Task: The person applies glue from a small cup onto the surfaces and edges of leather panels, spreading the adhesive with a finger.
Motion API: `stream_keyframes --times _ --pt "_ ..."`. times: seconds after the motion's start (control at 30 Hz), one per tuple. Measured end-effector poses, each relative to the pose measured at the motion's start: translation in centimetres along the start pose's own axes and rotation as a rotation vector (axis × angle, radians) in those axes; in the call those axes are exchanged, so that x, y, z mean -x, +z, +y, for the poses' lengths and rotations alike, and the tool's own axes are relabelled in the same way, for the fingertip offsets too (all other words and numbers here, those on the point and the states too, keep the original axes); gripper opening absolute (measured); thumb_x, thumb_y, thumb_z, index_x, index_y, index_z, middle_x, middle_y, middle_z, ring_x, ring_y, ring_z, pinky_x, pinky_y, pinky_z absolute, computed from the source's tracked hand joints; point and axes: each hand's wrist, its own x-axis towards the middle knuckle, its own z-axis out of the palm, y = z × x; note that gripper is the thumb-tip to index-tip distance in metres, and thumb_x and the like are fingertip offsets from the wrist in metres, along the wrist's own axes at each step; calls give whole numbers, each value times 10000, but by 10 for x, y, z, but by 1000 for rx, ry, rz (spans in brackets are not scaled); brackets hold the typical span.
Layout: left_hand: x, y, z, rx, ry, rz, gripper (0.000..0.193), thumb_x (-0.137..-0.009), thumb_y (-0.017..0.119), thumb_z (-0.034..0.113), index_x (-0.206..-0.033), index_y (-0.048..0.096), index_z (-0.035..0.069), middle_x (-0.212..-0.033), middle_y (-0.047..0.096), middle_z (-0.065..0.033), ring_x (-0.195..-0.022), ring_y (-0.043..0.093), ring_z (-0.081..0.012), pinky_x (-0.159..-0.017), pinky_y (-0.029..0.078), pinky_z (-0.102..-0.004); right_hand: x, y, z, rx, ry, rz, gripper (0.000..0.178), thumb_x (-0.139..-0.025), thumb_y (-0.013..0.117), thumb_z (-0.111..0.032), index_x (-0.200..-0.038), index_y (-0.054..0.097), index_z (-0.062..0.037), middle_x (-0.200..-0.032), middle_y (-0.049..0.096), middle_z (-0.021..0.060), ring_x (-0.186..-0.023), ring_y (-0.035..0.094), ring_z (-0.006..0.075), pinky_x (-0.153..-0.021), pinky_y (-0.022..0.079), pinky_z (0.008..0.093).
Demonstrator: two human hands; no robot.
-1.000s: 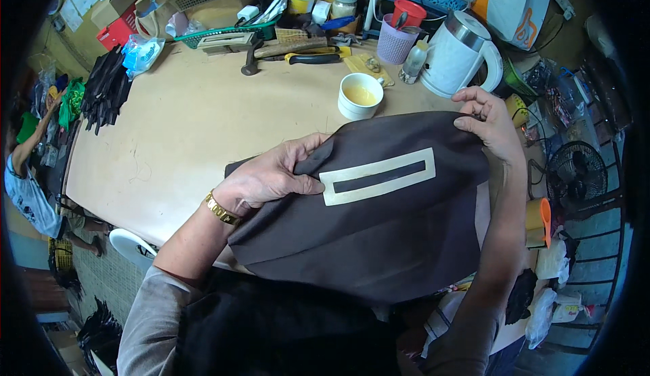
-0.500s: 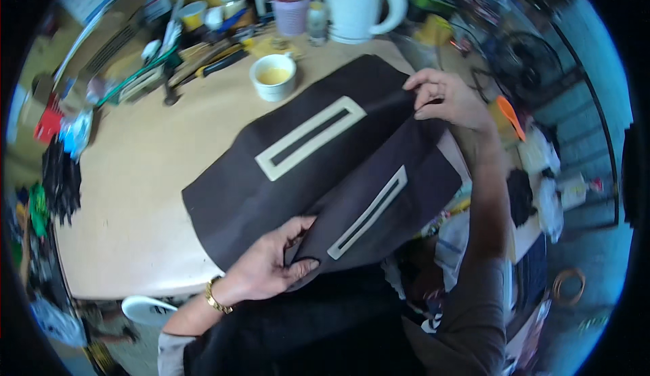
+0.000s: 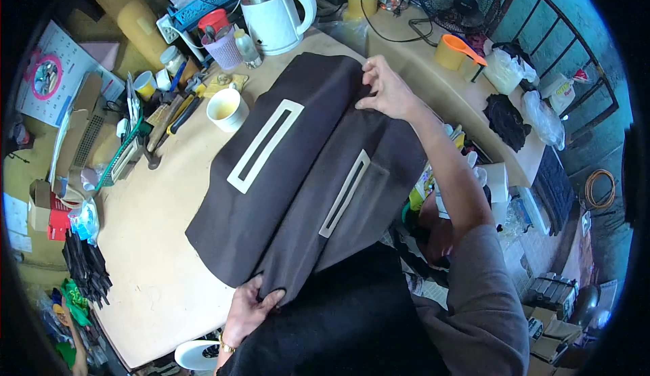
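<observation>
A large dark brown sheet of cloth or thin leather (image 3: 298, 166) lies over the table's front edge, its near part overhanging toward me. Two pale, narrow rectangular frames with long slots sit on it: a wider left frame (image 3: 238, 183) and a slimmer right frame (image 3: 326, 230). A lengthwise fold runs between them. At the fold's near end, my left hand (image 3: 249, 314) pinches the edge between thumb and fingers. My right hand (image 3: 387, 93) pinches the far edge at the fold's other end, fingers curled. Whether this is one layer or two, I cannot tell.
The tan table (image 3: 156, 240) carries a white cup (image 3: 227, 120) of yellowish liquid just beyond the sheet. Behind it stand a white kettle (image 3: 272, 20) and a lilac basket (image 3: 225, 51). Pliers (image 3: 183, 115) and a hammer (image 3: 150, 159) lie at left. A fan (image 3: 457, 0) stands far right.
My view has shifted to the right. The sheet is turned more lengthwise and drawn nearer to me, with its fold straighter. Both hands still grip its edges.
</observation>
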Motion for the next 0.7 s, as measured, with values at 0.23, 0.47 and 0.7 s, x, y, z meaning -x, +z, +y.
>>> stream_keyframes --times 0.23,0.47,0.7 --pt "59 -69 27 -610 -22 495 92 -868 707 93 -847 715 4 -644 680 -118 -566 673 -224 -587 522 -347 4 3 1 329 -329 615 563 -774 791 -75 -1248 488 -51 -1131 587 162 -1035 594 339 -917 471 405" --pt "-29 -28 79 -726 634 505 812 -799 772 414 -1479 452 104 -1591 287 -200 -1460 265 -443 -1161 254 -561 -25 56 -102 133 -514 294 157 -910 670 -121 -1019 661 -8 -1126 627 152 -1052 605 342 -927 473 399" --pt "-66 -14 51 -852 598 449 884 -793 735 507 -1506 401 105 -1586 307 -210 -1430 336 -425 -1139 212 -636 -121 124 -134 -568 5 -723 846 -1015 183 -683 -1196 702 -42 -1486 459 193 -1424 351 294 -1149 275 513"
